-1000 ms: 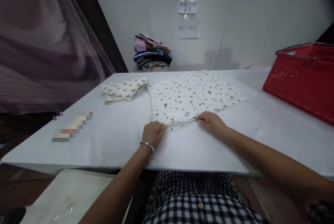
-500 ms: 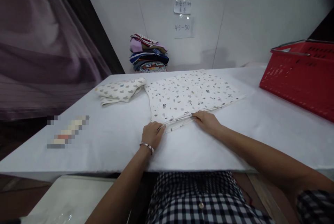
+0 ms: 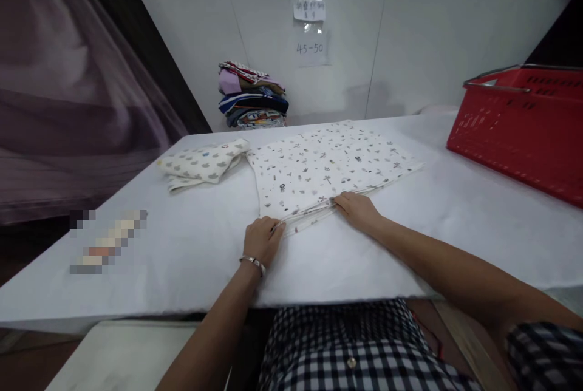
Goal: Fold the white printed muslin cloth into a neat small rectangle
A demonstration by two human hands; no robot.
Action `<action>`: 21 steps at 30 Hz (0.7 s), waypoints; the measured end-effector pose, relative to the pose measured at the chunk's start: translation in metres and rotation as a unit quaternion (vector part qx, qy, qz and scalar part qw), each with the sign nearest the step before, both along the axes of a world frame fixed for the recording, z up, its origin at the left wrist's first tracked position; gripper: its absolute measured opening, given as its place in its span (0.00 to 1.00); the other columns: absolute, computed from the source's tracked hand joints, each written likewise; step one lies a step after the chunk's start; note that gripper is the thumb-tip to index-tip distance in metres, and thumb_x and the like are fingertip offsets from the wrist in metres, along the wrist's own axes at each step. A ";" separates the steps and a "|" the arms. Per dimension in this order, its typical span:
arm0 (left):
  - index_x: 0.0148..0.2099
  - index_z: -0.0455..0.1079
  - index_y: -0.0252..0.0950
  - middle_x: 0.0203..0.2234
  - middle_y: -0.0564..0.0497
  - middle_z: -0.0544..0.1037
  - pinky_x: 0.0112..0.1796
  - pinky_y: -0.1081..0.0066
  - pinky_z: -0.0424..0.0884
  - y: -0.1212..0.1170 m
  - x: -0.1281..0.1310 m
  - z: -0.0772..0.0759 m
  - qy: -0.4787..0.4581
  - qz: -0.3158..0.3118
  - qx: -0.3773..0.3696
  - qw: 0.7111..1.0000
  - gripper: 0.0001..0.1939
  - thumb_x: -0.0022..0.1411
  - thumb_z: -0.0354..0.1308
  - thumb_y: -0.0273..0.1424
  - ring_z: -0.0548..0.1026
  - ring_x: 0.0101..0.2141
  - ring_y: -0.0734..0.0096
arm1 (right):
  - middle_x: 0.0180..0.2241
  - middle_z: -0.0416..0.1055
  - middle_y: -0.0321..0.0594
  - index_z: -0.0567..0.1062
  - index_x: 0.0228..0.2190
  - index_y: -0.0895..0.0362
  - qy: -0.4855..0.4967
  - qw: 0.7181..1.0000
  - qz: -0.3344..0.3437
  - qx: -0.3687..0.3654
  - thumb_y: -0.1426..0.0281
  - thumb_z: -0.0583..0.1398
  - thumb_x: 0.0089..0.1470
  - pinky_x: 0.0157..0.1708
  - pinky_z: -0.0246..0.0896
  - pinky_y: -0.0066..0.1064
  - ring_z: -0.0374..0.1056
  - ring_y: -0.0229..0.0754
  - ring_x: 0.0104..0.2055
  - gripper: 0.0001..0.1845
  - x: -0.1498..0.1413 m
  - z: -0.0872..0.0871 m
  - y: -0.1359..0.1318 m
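Observation:
A white cloth garment (image 3: pixel 323 166) printed with small palm trees and animals lies spread on the white table (image 3: pixel 191 269). Its exact kind is hard to make out. At its near left corner my left hand (image 3: pixel 263 238) pinches the layered edge, fingers closed. My right hand (image 3: pixel 357 210) grips the same near edge further right, its fingertips closed over the cloth. Between the two hands the edge layers lie slightly apart. To the left is a folded cream cloth (image 3: pixel 204 163) with a grey cloud-like print, touching or nearly touching the garment's far left corner.
A red plastic basket (image 3: pixel 519 136) with a metal handle stands at the right. Several folded clothes are piled (image 3: pixel 252 96) against the back wall. A pixelated item (image 3: pixel 109 242) lies at the table's left. Paper signs (image 3: pixel 310 48) hang on the wall.
The camera view has shifted slightly, so the table things appear a little further left. Both hands keep their hold on the garment's near edge, with hardly any movement.

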State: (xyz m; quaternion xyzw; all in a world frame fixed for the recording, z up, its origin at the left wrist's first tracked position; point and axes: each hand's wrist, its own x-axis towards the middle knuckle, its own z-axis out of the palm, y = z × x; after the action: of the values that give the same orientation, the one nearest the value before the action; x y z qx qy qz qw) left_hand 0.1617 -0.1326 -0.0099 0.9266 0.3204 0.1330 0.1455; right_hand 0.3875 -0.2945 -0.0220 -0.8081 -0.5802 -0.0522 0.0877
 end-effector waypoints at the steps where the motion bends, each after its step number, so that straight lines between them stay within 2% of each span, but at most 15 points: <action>1: 0.34 0.73 0.37 0.31 0.51 0.75 0.39 0.67 0.58 0.000 0.000 0.000 -0.002 0.000 0.000 1.000 0.12 0.62 0.50 0.36 0.69 0.37 0.67 | 0.36 0.70 0.42 0.69 0.38 0.56 -0.003 1.000 -0.002 -0.001 0.69 0.49 0.62 0.32 0.50 0.29 0.65 0.41 0.38 0.10 0.000 0.000 0.000; 9: 0.34 0.73 0.37 0.31 0.52 0.75 0.39 0.67 0.58 -0.001 0.000 0.001 -0.004 0.000 -0.001 1.000 0.13 0.62 0.49 0.37 0.69 0.37 0.67 | 0.37 0.70 0.42 0.70 0.39 0.55 -0.009 1.000 0.014 0.007 0.68 0.47 0.63 0.31 0.49 0.29 0.63 0.40 0.38 0.12 0.002 0.000 -0.002; 16: 0.35 0.73 0.38 0.32 0.51 0.75 0.41 0.66 0.58 0.000 0.000 -0.002 0.002 0.003 0.004 1.000 0.13 0.62 0.49 0.36 0.69 0.39 0.66 | 0.36 0.69 0.43 0.71 0.36 0.57 -0.039 0.999 0.026 -0.004 0.70 0.47 0.63 0.29 0.45 0.30 0.62 0.41 0.36 0.13 0.001 0.002 0.002; 21: 0.37 0.73 0.38 0.33 0.51 0.76 0.41 0.65 0.59 -0.002 -0.003 -0.005 0.008 -0.035 0.062 0.997 0.12 0.62 0.50 0.35 0.69 0.39 0.66 | 0.36 0.68 0.44 0.69 0.34 0.58 -0.047 0.998 0.044 -0.025 0.73 0.47 0.61 0.28 0.44 0.30 0.60 0.41 0.35 0.11 0.002 0.012 -0.017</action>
State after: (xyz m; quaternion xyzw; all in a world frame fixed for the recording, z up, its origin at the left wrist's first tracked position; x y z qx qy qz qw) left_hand 0.1586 -0.1342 -0.0154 0.9454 0.2804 0.1396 0.0899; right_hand 0.3893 -0.3115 -0.0098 -0.7805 -0.6195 -0.0718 0.0419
